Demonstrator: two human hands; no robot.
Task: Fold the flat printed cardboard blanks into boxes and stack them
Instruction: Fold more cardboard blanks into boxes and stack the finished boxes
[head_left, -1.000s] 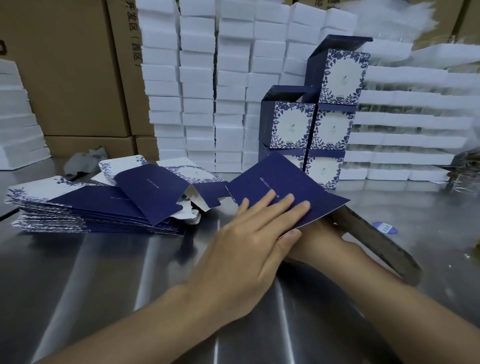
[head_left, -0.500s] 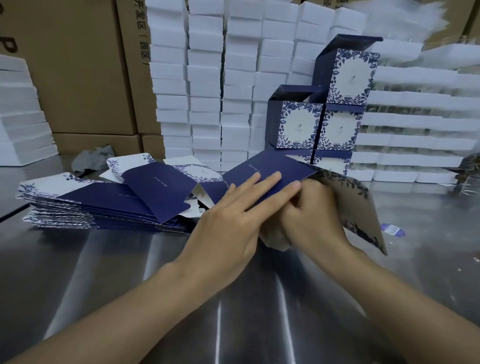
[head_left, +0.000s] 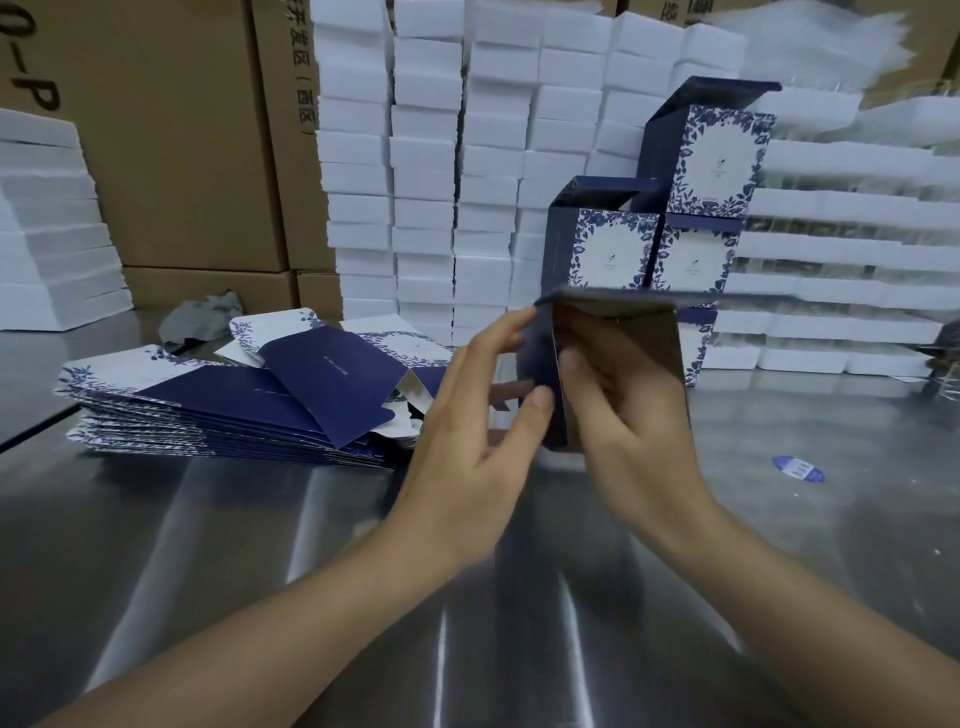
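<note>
We have lifted the blank (head_left: 652, 338) off the table (head_left: 208, 519) into an open sleeve, our left hand (head_left: 478, 431) and right hand (head_left: 631, 431) gripping it.

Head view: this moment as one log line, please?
step: folding blank | left hand: grips it | right hand: grips it | pile: left on table | boxes: stacked behind

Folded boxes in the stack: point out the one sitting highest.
The top box of the right column, lid flap up; the left column's top box ends one tier lower.
</note>
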